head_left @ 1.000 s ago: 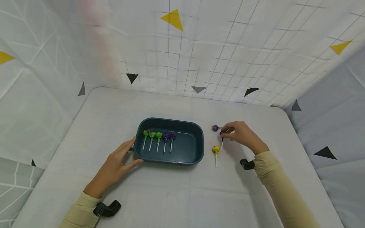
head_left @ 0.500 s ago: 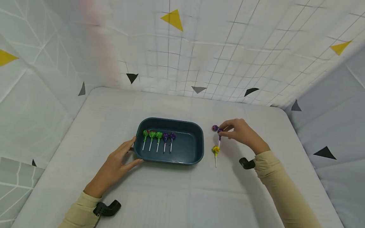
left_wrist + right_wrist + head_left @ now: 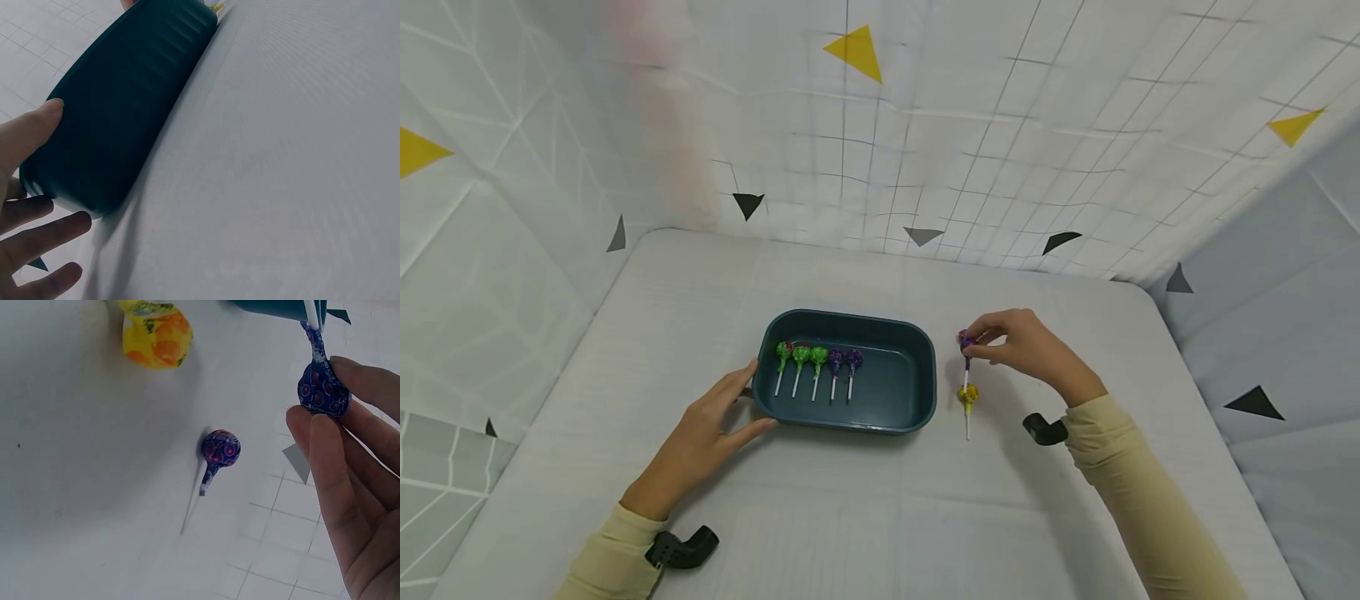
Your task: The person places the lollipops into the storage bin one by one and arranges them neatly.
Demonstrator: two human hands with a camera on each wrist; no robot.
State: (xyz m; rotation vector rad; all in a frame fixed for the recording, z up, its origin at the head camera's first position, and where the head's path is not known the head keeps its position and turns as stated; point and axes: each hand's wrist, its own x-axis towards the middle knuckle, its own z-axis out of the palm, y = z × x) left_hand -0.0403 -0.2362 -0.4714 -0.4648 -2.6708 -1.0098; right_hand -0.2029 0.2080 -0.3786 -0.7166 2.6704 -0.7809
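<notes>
A dark teal tray [image 3: 891, 383] holds a row of green-wrapped lollipops [image 3: 801, 357] and two purple-wrapped lollipops [image 3: 853, 360]. At the tray's left end rests my left hand [image 3: 700, 442], its thumb touching the tray and its other fingers spread and fairly straight. Right of the tray, my right hand [image 3: 1022, 346] pinches a purple lollipop [image 3: 322, 390] by its wrapped head, held above the table with the stick toward the tray in the right wrist view. Another purple lollipop [image 3: 220, 449] lies on the table, mostly hidden in the head view. Nearby lies a yellow lollipop [image 3: 967, 394].
The table [image 3: 820, 517] has a white cover. Behind it hangs a white, grid-lined sheet [image 3: 970, 108] with yellow and dark triangles, and similar sheets enclose the sides. Dark wrist devices [image 3: 683, 550] sit over the beige sleeves.
My right hand has moved left and slightly away from me with the purple lollipop, which now overlaps the other purple one in the head view. My left hand and the tray stay put.
</notes>
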